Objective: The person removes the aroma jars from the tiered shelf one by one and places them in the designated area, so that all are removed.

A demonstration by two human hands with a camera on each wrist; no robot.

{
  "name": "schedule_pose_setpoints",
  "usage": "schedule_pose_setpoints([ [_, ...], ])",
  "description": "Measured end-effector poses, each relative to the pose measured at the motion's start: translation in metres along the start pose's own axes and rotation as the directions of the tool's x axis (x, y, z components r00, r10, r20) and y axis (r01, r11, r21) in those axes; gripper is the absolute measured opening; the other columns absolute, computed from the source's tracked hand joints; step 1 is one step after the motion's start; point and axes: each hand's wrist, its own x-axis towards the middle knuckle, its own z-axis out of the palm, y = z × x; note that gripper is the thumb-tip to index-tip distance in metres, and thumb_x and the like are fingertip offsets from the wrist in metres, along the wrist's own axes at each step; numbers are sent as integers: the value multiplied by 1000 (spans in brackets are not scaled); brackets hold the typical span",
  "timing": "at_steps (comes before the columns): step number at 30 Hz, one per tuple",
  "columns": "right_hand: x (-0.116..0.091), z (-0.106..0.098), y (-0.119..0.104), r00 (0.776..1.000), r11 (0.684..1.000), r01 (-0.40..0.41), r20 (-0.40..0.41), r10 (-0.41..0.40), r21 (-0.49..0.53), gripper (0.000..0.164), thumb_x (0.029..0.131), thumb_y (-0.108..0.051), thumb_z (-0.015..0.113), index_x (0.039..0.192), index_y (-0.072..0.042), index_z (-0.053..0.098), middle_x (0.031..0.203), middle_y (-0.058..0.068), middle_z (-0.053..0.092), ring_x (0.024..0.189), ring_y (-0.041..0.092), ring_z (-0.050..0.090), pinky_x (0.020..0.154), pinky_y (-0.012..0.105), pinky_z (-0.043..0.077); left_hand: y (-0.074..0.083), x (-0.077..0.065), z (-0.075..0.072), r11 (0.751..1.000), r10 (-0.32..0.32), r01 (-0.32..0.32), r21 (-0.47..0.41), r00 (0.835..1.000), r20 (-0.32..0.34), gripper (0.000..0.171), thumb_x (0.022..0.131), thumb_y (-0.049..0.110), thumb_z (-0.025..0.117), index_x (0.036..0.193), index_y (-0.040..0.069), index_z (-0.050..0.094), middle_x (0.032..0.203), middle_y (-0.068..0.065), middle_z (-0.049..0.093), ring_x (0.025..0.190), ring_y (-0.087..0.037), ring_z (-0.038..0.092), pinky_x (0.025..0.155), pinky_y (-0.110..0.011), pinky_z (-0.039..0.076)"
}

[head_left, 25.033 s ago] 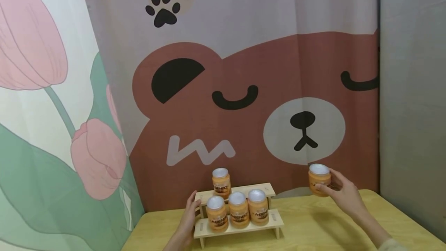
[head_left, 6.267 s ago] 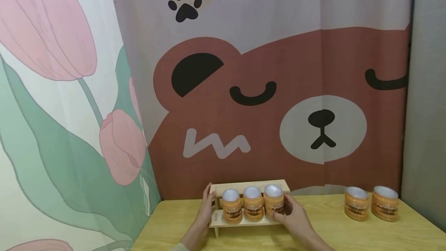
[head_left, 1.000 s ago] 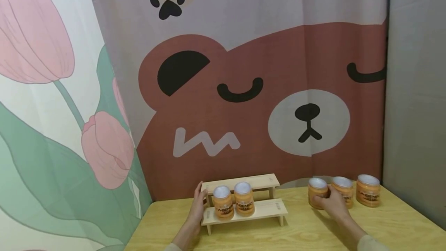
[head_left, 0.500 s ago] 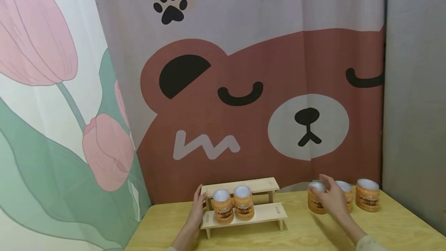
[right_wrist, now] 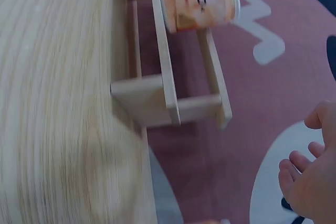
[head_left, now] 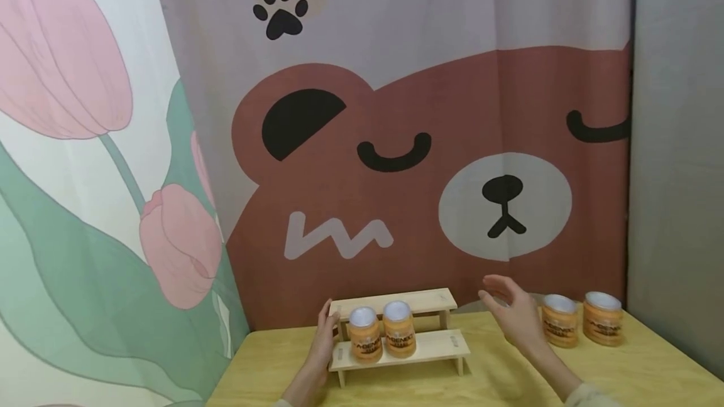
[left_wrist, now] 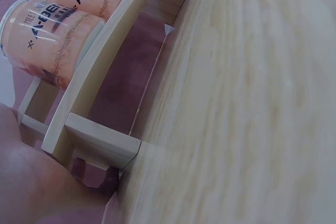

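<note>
A curtained nook: bear-print curtain (head_left: 396, 218) beyond the far edge of the table (head_left: 628, 375), tulip-print curtain (head_left: 62, 206) left, grey sheet (head_left: 679, 174) right.

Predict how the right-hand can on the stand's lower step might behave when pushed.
Taller than wide, the can could tip if pushed high. Its shiny side may feel slippery. Its round body would likely roll once toppled.

Your right hand (head_left: 517, 318) hung in the air.
Its fingers curved loosely; your left hand (head_left: 322, 345) gripped, well apart.
</note>
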Motion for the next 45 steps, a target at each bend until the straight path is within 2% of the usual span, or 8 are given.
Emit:
schedule_pose_setpoints([
  [9, -9, 48, -24, 988, 996, -82, 129, 79, 17, 38, 98, -29, 71, 130, -9, 64, 123, 8, 67, 110, 24, 64, 92, 37, 53, 2, 0, -1, 1000, -8, 8, -1, 1000, -5, 72, 106, 49, 44, 165, 21, 13, 158, -31, 24, 139, -54, 29, 110, -69, 25],
  [13, -11, 71, -33, 977, 993, -114, 184, 106, 33, 37, 96, -21, 74, 130, -9, 65, 121, 9, 68, 107, 26, 65, 90, 43, 54, -1, 1, -1, 1000, 2, -2, -5, 1000, -2, 74, 105, 51, 45, 165, 21, 12, 158, -31, 24, 139, -54, 29, 111, -70, 24],
  [17, -11, 90, -42, 969, 990, -135, 216, 122, 49, 37, 94, -20, 75, 129, -11, 67, 122, 14, 67, 104, 30, 66, 82, 43, 57, -1, 2, 1, 1000, 4, -4, -5, 1000, 2, 74, 106, 51, 44, 165, 22, 12, 160, -30, 22, 140, -54, 28, 111, -70, 23],
  [25, -16, 114, -63, 962, 990, -141, 239, 132, 20, 44, 95, -23, 72, 136, -10, 62, 129, 25, 62, 114, 40, 62, 91, 56, 53, -1, 1, -1, 1000, 17, -17, -16, 1000, 5, 71, 106, 48, 44, 164, 22, 14, 161, -29, 20, 141, -54, 26, 113, -67, 23],
  [32, -18, 124, -63, 962, 991, -126, 249, 111, 45, 42, 94, -21, 73, 133, -11, 64, 126, 18, 64, 113, 38, 62, 87, 52, 55, -1, 0, -1, 1000, 13, -13, -7, 1000, 15, 72, 106, 51, 42, 165, 23, 12, 160, -30, 20, 141, -55, 25, 113, -68, 22],
  [37, -21, 128, -57, 949, 994, -94, 306, 75, 49, 42, 93, -17, 74, 134, -10, 64, 123, 9, 67, 106, 28, 64, 82, 44, 55, 0, 0, -1, 1000, -1, 1, -10, 1000, 9, 71, 107, 50, 43, 165, 22, 13, 160, -30, 21, 140, -55, 26, 112, -67, 23],
  [41, -24, 131, -54, 940, 995, -68, 340, 39, 73, 50, 90, -14, 78, 136, -7, 60, 124, 11, 65, 105, 27, 63, 79, 41, 55, -1, 0, 0, 1000, -6, 6, -14, 1000, 9, 71, 107, 48, 43, 165, 21, 13, 159, -31, 21, 141, -55, 26, 112, -67, 23],
  [45, -26, 134, -53, 937, 994, -34, 349, -5, 108, 55, 88, -15, 82, 136, -5, 57, 123, 16, 61, 107, 33, 62, 81, 47, 57, -1, 0, 0, 1000, -2, 2, -10, 1000, 4, 70, 107, 47, 43, 165, 21, 13, 160, -30, 21, 141, -55, 25, 112, -69, 21],
])
